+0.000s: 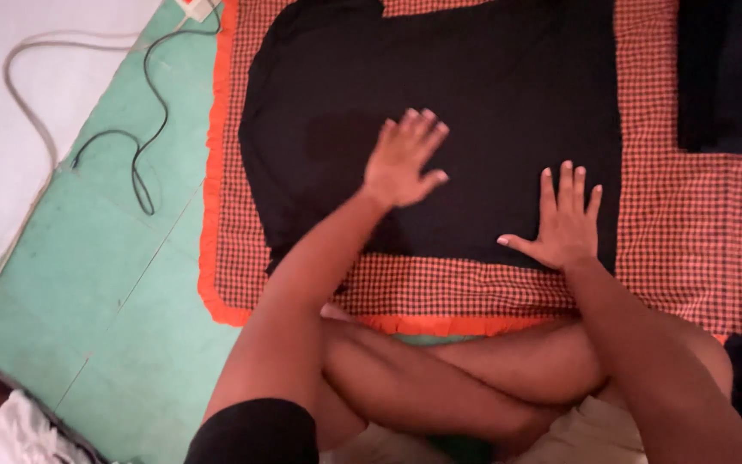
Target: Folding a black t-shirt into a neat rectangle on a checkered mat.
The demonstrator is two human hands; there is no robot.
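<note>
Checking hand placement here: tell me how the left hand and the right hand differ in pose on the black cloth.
The left hand lies farther out on the black cloth, near its middle; the right hand sits close to the cloth's near edge. The left hand's fingers angle to the right, while the right hand's point straight ahead with the thumb stretched out sideways. Both are open, palm down and flat on the cloth, which lies on a red checked mat.
</note>
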